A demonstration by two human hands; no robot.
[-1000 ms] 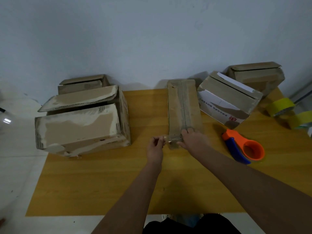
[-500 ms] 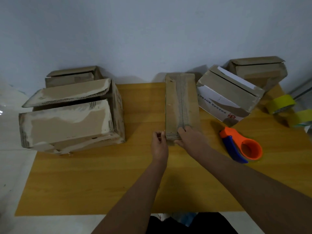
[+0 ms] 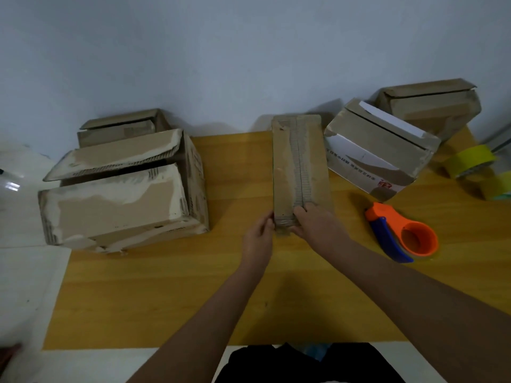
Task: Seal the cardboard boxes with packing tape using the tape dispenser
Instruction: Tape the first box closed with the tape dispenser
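- We see a long box (image 3: 300, 167) lying mid-worktop (image 3: 166, 286), tape along its seam.
- Our left hand (image 3: 258, 239) pinches the tape end at the box's near edge.
- Our right hand (image 3: 315, 225) presses flat on the box's near end, fingers straight.
- The dispenser (image 3: 401, 233) lies right of the box, untouched.

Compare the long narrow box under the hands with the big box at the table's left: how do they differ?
The long narrow box is slim and low; the big box is bulkier and taller. The narrow box's flaps lie closed, with tape along the seam; the big box's top flap gapes. Both hands, left hand and right hand, touch the narrow box's near end; nothing touches the big box. Both are worn brown cardboard.
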